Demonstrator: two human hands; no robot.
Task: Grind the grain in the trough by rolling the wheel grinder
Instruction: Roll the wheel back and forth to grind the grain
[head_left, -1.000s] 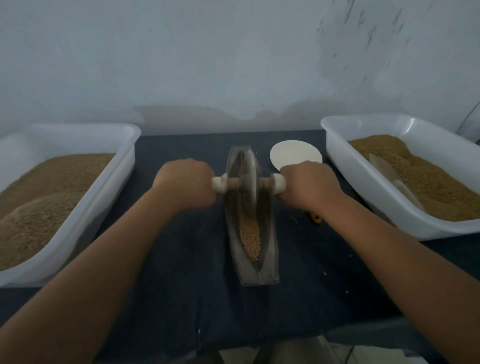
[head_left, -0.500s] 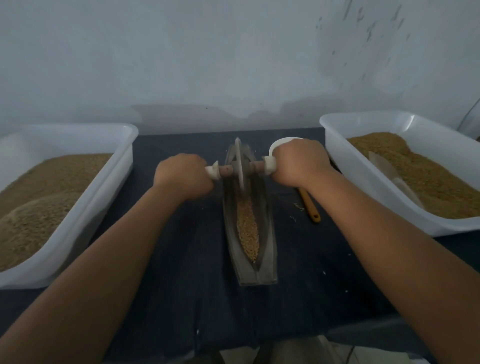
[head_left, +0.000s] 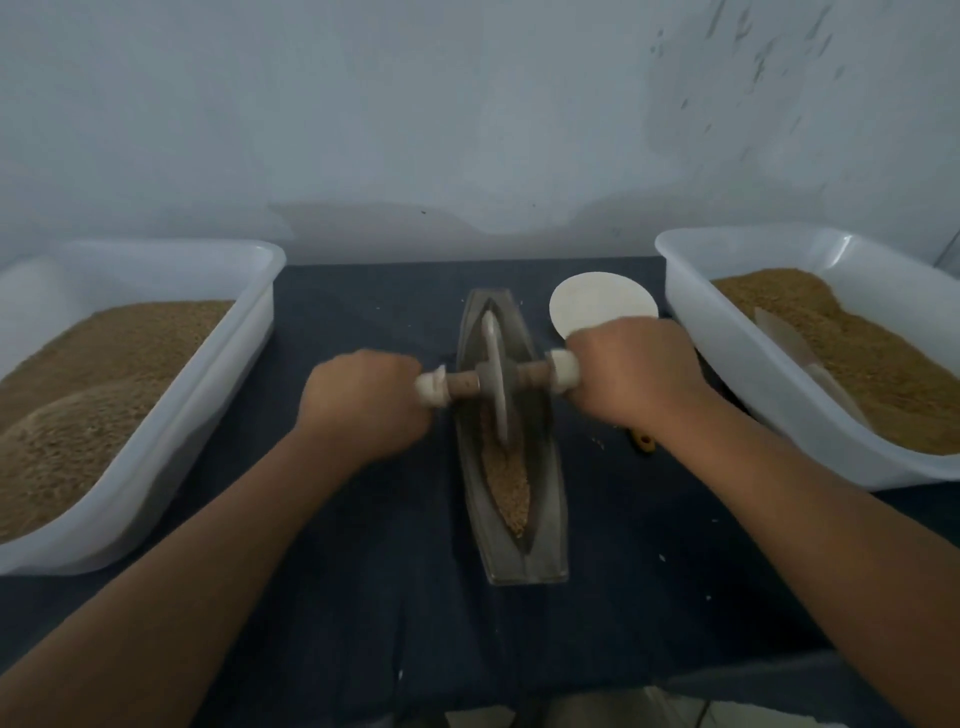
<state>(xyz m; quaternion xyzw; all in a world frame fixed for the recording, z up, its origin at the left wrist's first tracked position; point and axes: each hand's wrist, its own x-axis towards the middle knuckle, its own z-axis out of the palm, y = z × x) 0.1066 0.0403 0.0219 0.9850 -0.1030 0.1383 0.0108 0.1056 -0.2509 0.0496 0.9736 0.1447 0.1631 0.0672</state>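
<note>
The left hand (head_left: 363, 402) and right hand (head_left: 628, 374) each close in a fist around one end of the axle (head_left: 530, 374). That likely evens the pressure and holds the wheel grinder (head_left: 493, 379) upright in the groove of the trough (head_left: 524, 571). The wheel sits about mid-trough, with the grain (head_left: 506, 480) piled on its near side. Bare groove runs ahead to the far tip. The left tub (head_left: 208, 395) stands well clear on the desk (head_left: 363, 597). The right tub (head_left: 727, 374) and white disc (head_left: 597, 306) crowd the right hand, so that side probably has less room.
</note>
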